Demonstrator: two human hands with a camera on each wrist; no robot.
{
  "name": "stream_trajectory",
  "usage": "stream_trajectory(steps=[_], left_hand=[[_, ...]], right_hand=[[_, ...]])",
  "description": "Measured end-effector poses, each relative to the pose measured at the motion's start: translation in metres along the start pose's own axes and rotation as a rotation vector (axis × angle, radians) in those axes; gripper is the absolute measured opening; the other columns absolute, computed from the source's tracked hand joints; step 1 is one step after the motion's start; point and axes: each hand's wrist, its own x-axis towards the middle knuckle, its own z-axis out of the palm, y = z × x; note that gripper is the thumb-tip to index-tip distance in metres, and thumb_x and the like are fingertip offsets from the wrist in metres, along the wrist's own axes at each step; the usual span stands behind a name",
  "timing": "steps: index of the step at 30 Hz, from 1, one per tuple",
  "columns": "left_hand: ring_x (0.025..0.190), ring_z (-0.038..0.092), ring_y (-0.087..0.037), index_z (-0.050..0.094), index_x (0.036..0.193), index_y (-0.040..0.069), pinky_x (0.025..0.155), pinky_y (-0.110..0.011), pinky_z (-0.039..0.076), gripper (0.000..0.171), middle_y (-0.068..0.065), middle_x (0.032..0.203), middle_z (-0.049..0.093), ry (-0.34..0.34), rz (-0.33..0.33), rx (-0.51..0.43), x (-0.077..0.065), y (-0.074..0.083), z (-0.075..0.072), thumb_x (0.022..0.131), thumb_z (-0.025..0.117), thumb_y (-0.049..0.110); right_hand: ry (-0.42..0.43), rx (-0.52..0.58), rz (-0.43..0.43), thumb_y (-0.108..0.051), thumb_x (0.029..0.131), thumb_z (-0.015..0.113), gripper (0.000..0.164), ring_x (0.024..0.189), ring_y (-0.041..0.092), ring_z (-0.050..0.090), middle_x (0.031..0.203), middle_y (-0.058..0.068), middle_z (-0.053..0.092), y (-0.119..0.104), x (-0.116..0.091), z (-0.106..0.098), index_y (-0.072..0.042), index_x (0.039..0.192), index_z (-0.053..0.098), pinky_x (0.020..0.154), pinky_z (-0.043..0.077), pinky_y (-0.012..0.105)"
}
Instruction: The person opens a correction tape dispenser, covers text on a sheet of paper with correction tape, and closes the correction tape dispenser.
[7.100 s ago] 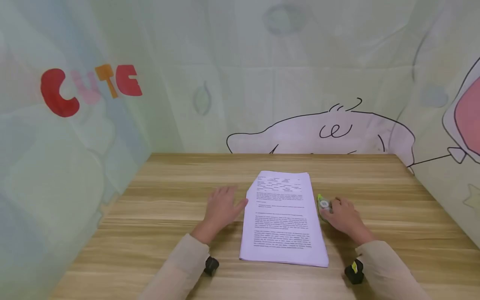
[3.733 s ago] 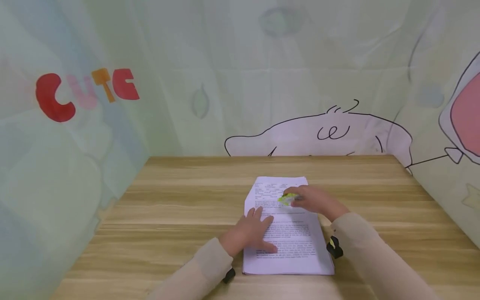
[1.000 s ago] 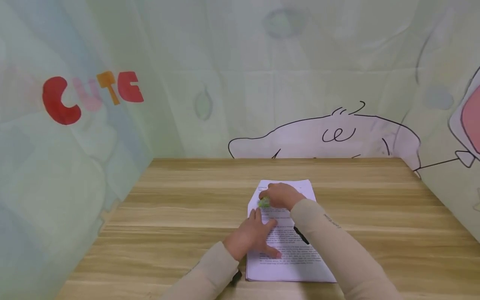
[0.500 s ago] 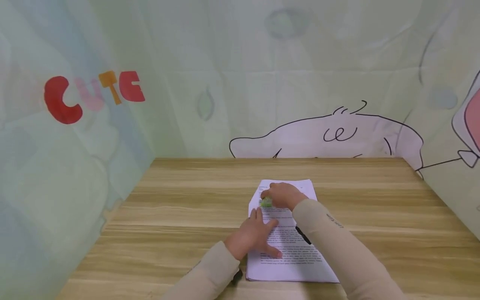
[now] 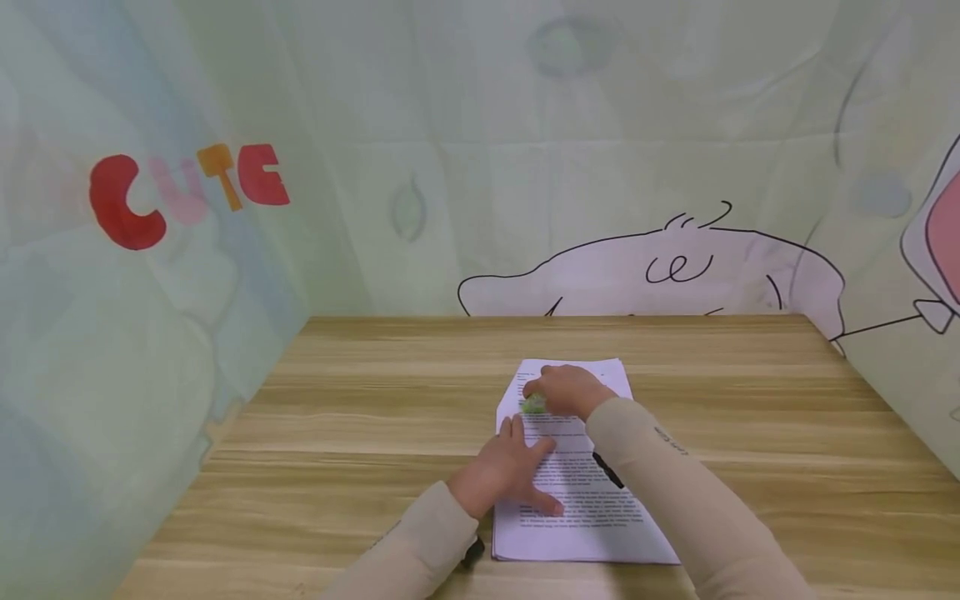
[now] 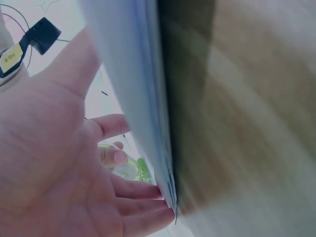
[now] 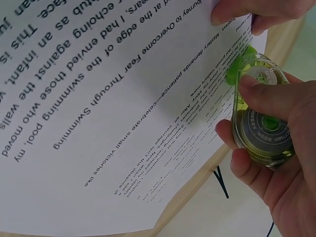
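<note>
R hand (image 5: 567,390) round case (image 7: 244,104) w/ reel (image 7: 264,136)

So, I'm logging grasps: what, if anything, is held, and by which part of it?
The correction tape, by its clear case, in the right grip; the left grip rests on the paper.

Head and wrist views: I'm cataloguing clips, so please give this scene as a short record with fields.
left hand: lies spread on the printed sheets, at their left side
right hand: grips the correction tape
correction tape: green and clear, positioned at upper-page text
printed sheets: stacked on the wood-grain table
backdrop: pale, CUTE lettering at left
</note>
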Motion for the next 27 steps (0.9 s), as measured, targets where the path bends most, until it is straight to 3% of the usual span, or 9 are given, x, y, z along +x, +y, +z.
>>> stream_trajectory(steps=[13, 27], left_hand=[[0.136, 0.025, -0.042, 0.039, 0.138, 0.026, 0.102, -0.045, 0.041, 0.093, -0.030, 0.146, 0.023, 0.003, -0.007, -0.010, 0.0002, -0.0005, 0.0009, 0.061, 0.067, 0.072], [0.135, 0.027, -0.040, 0.039, 0.138, 0.026, 0.100, -0.043, 0.042, 0.094, -0.029, 0.145, 0.025, 0.002, -0.013, 0.003, 0.0003, 0.0003, 0.0000, 0.061, 0.066, 0.072]], right_hand=[[-0.014, 0.016, 0.000, -0.003, 0.085, 0.056, 0.044, 0.107, 0.027, 0.058, 0.129, 0.010, 0.055, -0.0002, -0.0024, -0.0018, -0.027, 0.122, 0.060, 0.098, 0.044, 0.044], [0.002, -0.015, 0.001, -0.003, 0.085, 0.056, 0.047, 0.104, 0.025, 0.059, 0.129, 0.009, 0.055, 0.0043, -0.0022, 0.0017, -0.031, 0.123, 0.059, 0.097, 0.045, 0.043]])
